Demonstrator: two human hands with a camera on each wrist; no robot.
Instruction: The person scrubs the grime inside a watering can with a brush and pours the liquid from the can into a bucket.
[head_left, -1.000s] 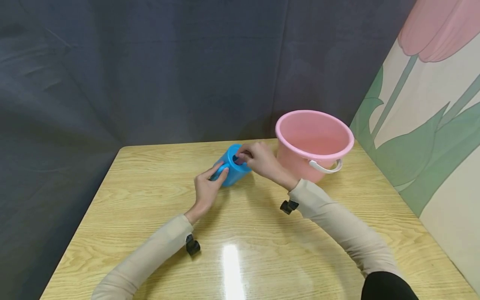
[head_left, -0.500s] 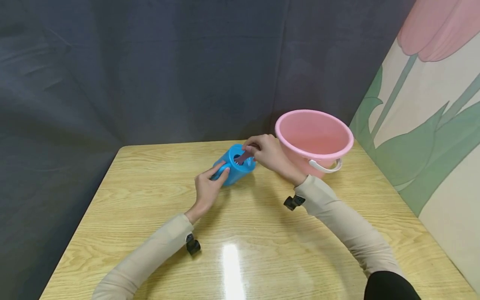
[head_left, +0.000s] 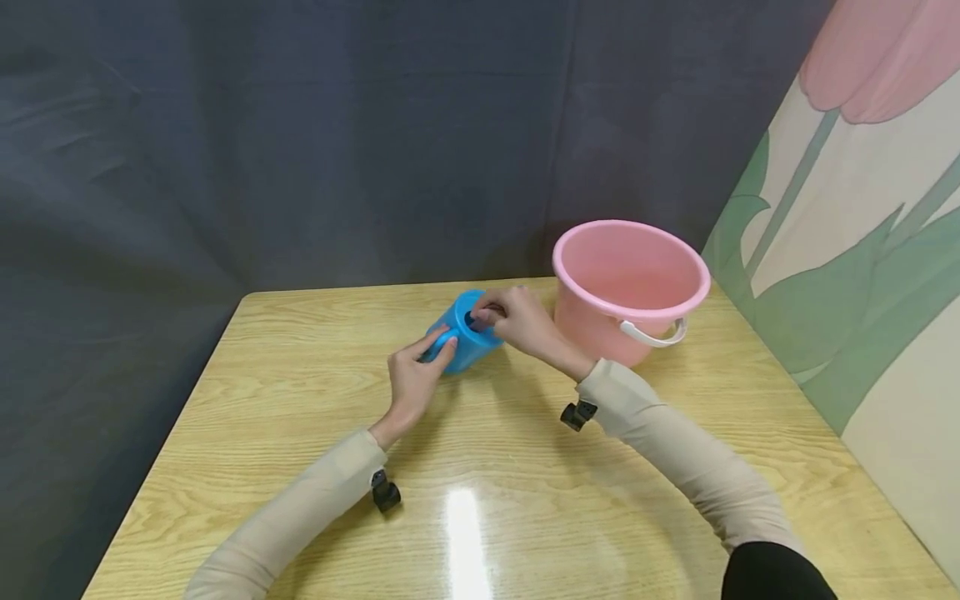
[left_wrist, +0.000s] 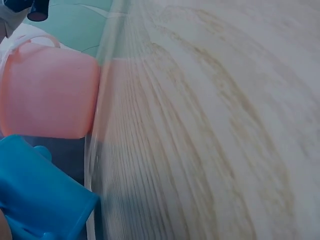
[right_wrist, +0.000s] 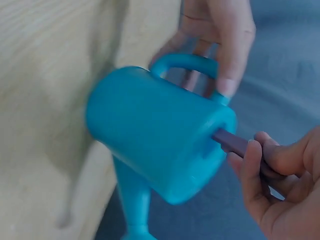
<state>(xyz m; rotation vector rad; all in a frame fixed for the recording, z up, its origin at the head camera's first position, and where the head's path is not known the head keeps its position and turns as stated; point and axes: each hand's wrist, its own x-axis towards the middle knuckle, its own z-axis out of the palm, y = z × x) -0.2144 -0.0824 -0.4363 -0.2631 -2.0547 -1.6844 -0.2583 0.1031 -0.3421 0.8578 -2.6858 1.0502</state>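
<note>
My left hand grips the loop handle of a blue watering can, which tilts low over the wooden table. The top opening faces right, and the right wrist view shows the spout on the side away from the handle. In my right hand a purple brush is pinched by its handle between thumb and fingers. The brush's head is inside the can, hidden by the wall. Most of the left hand is out of the left wrist view, where the can's blue body fills the lower left corner.
A pink bucket with a white handle stands close behind and right of my right hand. A dark curtain hangs along the table's far edge. The wall with painted tulips borders the right side.
Half a second ago my right hand had drawn the brush partly out, showing its bristles at the opening. Now it has moved back left and down, with the brush deeper in. The left hand holds still.
</note>
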